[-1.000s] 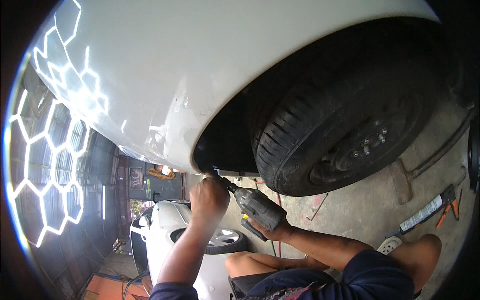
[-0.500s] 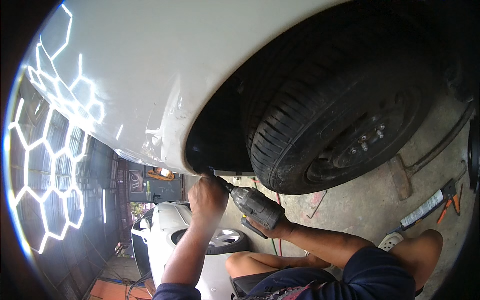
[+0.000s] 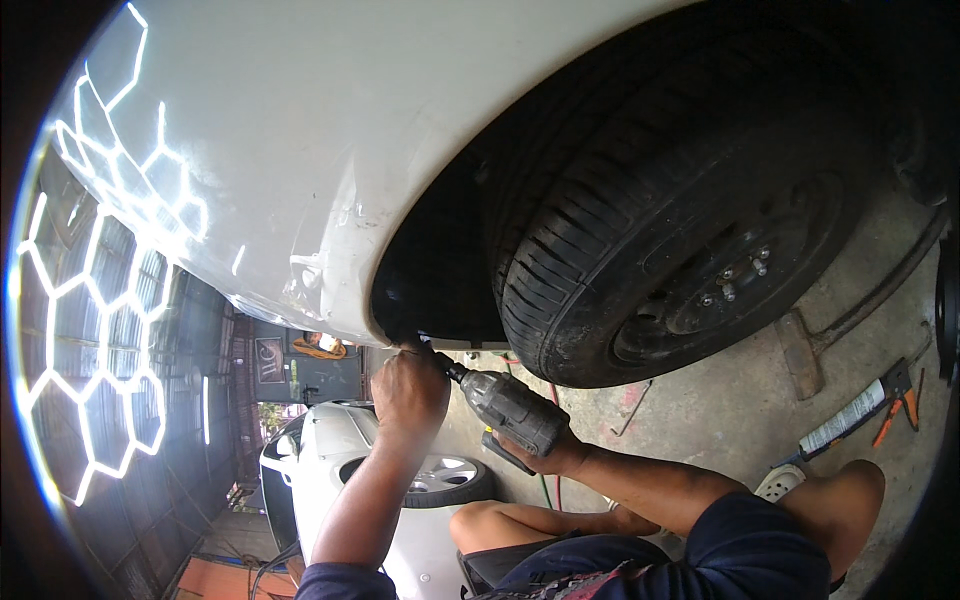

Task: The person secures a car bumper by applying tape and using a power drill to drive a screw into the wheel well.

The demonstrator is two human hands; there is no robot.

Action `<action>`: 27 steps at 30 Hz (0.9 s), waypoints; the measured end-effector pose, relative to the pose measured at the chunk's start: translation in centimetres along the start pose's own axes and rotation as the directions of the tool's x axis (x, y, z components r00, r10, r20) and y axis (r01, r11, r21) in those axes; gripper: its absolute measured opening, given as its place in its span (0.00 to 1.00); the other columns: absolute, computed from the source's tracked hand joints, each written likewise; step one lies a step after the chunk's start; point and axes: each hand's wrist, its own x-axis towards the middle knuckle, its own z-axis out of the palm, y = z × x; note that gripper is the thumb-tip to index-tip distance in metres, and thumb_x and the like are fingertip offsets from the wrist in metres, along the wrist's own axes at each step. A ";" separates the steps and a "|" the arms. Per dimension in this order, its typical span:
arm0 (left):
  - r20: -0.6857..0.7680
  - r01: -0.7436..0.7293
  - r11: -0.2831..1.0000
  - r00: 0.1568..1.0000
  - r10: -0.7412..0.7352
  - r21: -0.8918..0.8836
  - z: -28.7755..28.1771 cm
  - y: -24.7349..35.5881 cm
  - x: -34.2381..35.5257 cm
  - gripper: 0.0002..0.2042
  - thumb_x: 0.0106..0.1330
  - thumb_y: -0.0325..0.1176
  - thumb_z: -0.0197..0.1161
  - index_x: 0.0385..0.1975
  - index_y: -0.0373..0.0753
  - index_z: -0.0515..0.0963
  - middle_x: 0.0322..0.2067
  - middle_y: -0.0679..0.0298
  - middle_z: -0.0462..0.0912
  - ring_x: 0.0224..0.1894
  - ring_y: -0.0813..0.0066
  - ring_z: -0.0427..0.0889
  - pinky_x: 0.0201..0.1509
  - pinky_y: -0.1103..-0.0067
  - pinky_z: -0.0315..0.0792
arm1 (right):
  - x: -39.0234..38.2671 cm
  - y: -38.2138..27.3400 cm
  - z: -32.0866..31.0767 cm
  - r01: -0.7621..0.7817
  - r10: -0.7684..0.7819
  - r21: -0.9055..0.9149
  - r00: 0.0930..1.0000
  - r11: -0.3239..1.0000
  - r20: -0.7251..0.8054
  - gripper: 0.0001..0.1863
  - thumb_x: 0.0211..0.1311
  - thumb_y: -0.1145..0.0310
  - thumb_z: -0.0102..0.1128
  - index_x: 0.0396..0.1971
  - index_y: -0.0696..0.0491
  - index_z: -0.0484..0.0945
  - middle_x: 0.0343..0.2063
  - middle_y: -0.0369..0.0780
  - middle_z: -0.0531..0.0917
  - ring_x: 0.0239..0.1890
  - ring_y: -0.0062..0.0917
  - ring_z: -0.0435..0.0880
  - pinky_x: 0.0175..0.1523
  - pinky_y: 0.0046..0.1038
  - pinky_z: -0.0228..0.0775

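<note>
My right hand (image 3: pixel 548 452) grips the handle of a dark cordless impact driver (image 3: pixel 515 408) with a touch of yellow low on it. Its nose points up and left toward the lower corner of the wheel arch on a white car body (image 3: pixel 270 130). At that corner my left hand (image 3: pixel 410 388) is closed, knuckles up, beside the driver's tip; its fingertips and whatever they hold are hidden. Just right of the tool stands a black tyre (image 3: pixel 560 290) on a dark steel wheel (image 3: pixel 715 290) with several bare studs.
On the concrete floor lie a long-handled hammer (image 3: pixel 803 360), a caulking gun (image 3: pixel 850 415) with a white cartridge, and a thin bent rod (image 3: pixel 632 408). Red and green hoses (image 3: pixel 558 490) run below the tool. A second pale car (image 3: pixel 345 440) stands behind my left forearm.
My left hand has shifted very slightly left at the wheel-arch corner. The impact driver and my right hand stay nearly where they were.
</note>
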 end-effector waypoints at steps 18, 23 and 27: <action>-0.008 -0.020 1.000 1.000 0.020 0.001 0.7 -0.7 0.1 0.08 0.65 0.29 0.55 0.31 0.30 0.79 0.27 0.42 0.85 0.33 0.42 0.87 0.40 0.56 0.80 | 0.0 0.1 0.7 -0.022 0.022 0.055 1.000 0.998 -0.010 0.28 0.67 0.68 0.64 0.66 0.52 0.74 0.63 0.46 0.79 0.67 0.37 0.76 0.71 0.37 0.68; -0.009 -0.024 1.000 1.000 0.024 0.005 0.6 -0.6 0.1 0.08 0.64 0.29 0.56 0.31 0.31 0.80 0.27 0.43 0.86 0.33 0.43 0.87 0.40 0.57 0.80 | 0.2 -0.1 0.8 0.020 -0.019 0.023 0.999 1.000 -0.047 0.27 0.68 0.67 0.64 0.66 0.52 0.75 0.62 0.46 0.80 0.67 0.38 0.76 0.72 0.37 0.66; -0.034 -0.034 0.999 0.999 0.035 0.015 0.4 -0.7 -0.1 0.08 0.65 0.29 0.56 0.30 0.32 0.79 0.27 0.43 0.86 0.33 0.43 0.87 0.40 0.57 0.80 | 0.6 -0.9 0.6 0.033 -0.034 -0.052 0.999 0.998 -0.012 0.30 0.63 0.76 0.66 0.66 0.55 0.71 0.64 0.49 0.77 0.67 0.38 0.78 0.71 0.36 0.71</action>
